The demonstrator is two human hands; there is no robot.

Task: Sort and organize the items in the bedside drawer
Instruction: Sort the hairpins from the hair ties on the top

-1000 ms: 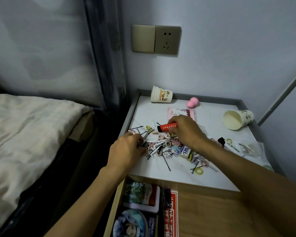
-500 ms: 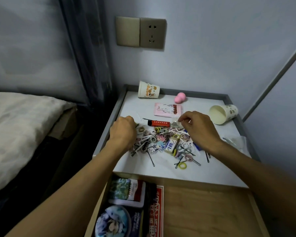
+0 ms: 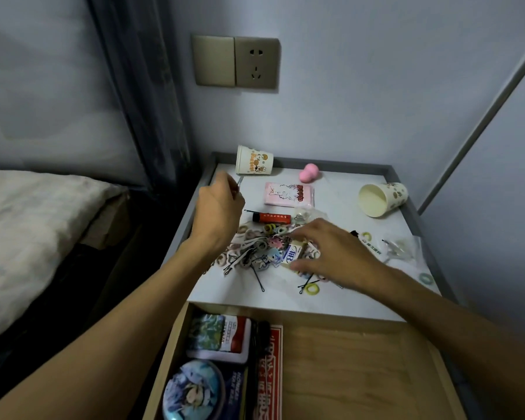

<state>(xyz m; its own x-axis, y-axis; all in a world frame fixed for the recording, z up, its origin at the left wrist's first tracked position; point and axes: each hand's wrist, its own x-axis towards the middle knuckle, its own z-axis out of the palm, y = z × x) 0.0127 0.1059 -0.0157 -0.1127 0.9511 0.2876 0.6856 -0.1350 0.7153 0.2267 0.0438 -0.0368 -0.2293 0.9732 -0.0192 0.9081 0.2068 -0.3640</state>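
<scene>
White tabletop (image 3: 331, 301) with a grey raised rim, seen from above, carries a tangled heap of small items (image 3: 255, 253) near its middle: black hairpins, pale and yellow hair ties, and cartoon charms. The left hand (image 3: 219, 207) is raised over the table's back left corner, thumb and fingers closed in a pinch on a thin hairpin (image 3: 239, 180). The right hand (image 3: 331, 253) lies low over the heap with fingers loosely spread, thumb and forefinger on either side of a small white box (image 3: 293, 254) with blue lettering; whether they grip it cannot be told. Behind the heap lie a red tube (image 3: 272, 218), a pink packet (image 3: 288, 194) and a pink sponge (image 3: 310, 172). Two paper cups lie on their sides, one at the back left (image 3: 254, 164), one at the right (image 3: 382, 199) showing its pale inside. Below the tabletop a wooden drawer (image 3: 361, 368) stands pulled open; along its left side sit a rectangular tin (image 3: 219, 338), a round blue tin (image 3: 191, 389) and a red printed packet (image 3: 269, 374).
</scene>
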